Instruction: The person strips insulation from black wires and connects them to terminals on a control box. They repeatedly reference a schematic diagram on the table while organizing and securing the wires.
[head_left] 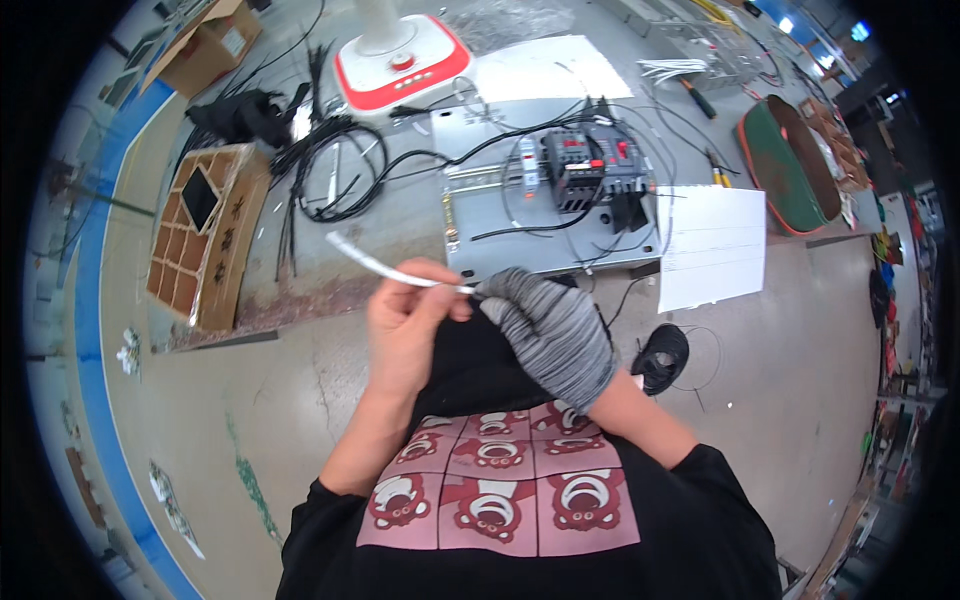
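My bare left hand (405,310) pinches a thin white flexible tube (365,260) between thumb and fingers, and its free end points up and left. My right hand (545,335), in a grey striped knitted glove, is closed at the tube's other end. What its fingertips hold is mostly hidden; a small dark bit shows there. Both hands are close together, just in front of the table's near edge. Beyond them lies a metal mounting plate (490,255) carrying black circuit breakers (575,165), a small white-and-blue rail module (528,165) and black wires.
At left, a divided cardboard box (235,260) holds a phone (200,200); coiled black cable (330,205) lies beside it. A red-and-white fan base (400,65) stands behind. Paper (710,250), yellow-handled pliers (718,172) and a green bin (775,165) are at right.
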